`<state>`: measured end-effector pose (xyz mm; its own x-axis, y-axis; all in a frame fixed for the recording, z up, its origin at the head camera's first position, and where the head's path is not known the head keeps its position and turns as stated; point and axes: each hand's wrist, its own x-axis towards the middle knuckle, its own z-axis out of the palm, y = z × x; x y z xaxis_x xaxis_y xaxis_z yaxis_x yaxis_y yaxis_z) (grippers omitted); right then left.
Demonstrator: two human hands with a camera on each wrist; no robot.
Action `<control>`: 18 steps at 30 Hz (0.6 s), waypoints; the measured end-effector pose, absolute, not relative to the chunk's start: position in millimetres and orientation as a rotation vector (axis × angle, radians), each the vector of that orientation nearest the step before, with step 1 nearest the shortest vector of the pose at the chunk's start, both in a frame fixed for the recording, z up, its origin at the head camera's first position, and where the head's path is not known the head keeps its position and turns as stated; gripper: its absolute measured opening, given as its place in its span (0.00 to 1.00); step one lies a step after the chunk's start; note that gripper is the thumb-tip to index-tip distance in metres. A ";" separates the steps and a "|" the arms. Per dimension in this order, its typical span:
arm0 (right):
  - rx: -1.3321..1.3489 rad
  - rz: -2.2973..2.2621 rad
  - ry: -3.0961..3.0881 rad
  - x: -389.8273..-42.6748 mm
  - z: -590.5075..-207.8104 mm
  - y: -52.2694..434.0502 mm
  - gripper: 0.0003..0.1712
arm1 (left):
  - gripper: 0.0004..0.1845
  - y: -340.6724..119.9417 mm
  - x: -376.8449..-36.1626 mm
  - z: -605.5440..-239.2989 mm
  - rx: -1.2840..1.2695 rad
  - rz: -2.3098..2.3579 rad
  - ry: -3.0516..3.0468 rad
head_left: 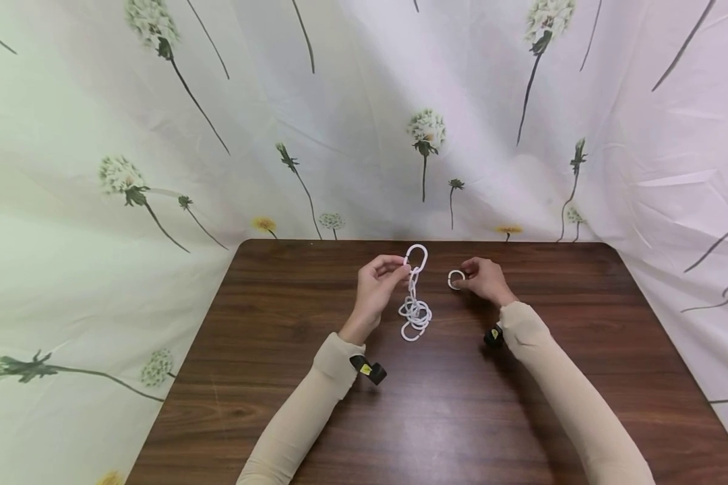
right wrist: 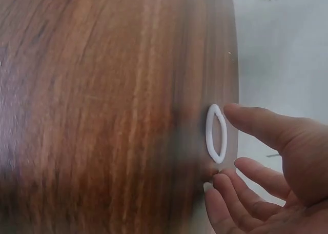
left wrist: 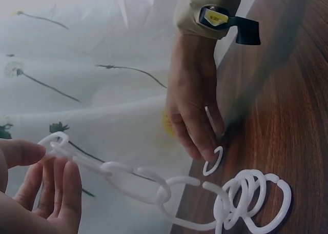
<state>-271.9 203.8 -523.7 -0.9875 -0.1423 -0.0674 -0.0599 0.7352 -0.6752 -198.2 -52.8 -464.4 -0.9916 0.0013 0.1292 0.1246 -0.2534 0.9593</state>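
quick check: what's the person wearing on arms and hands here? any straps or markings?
Both arms wear snug beige long sleeves, left sleeve and right sleeve, ending at the wrists. The left hand and right hand are bare: no gloves. Each wrist carries a small black device with a yellow mark, on the left and on the right; the left wrist view shows a black strap tab on the right one.
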 end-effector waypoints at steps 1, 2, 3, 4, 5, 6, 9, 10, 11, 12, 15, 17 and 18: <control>-0.167 -1.089 2.817 -271.8 -524.8 203.4 0.33 | 0.13 -52.8 -198.2 -464.3 -0.163 -2.411 -1.874; -0.166 -1.086 2.815 -271.6 -525.7 202.9 0.34 | 0.13 -52.7 -198.3 -464.2 -0.167 -2.402 -1.877; -0.166 -1.084 2.815 -271.5 -526.5 202.4 0.34 | 0.13 -52.5 -198.3 -464.1 -0.170 -2.394 -1.880; -0.167 -1.086 2.813 -271.3 -527.1 201.8 0.34 | 0.13 -52.5 -198.4 -464.3 -0.168 -2.384 -1.886; -0.173 -1.088 2.810 -271.0 -527.5 201.3 0.34 | 0.12 -52.5 -198.3 -464.2 -0.164 -2.379 -1.890; -0.173 -1.090 2.809 -270.8 -527.8 200.7 0.34 | 0.12 -52.5 -198.0 -464.0 -0.159 -2.376 -1.891; -0.175 -1.096 2.810 -270.5 -528.7 199.3 0.33 | 0.13 -52.5 -197.3 -463.3 -0.147 -2.391 -1.875; -0.180 -1.096 2.811 -270.4 -528.9 199.1 0.33 | 0.12 -52.7 -197.0 -463.0 -0.143 -2.395 -1.872; -0.185 -1.096 2.813 -270.5 -529.0 199.0 0.32 | 0.13 -52.8 -196.8 -462.7 -0.142 -2.400 -1.866; -0.183 -1.096 2.817 -270.7 -529.2 198.9 0.31 | 0.13 -52.9 -196.8 -462.5 -0.144 -2.407 -1.859; -0.177 -1.097 2.826 -271.4 -529.3 198.8 0.30 | 0.13 -53.2 -197.0 -462.2 -0.149 -2.419 -1.851; -0.167 -1.097 2.830 -272.1 -529.3 198.7 0.30 | 0.13 -53.3 -197.3 -462.4 -0.157 -2.426 -1.843; -0.160 -1.098 2.828 -272.3 -529.2 198.7 0.29 | 0.13 -53.3 -197.1 -462.3 -0.161 -2.431 -1.838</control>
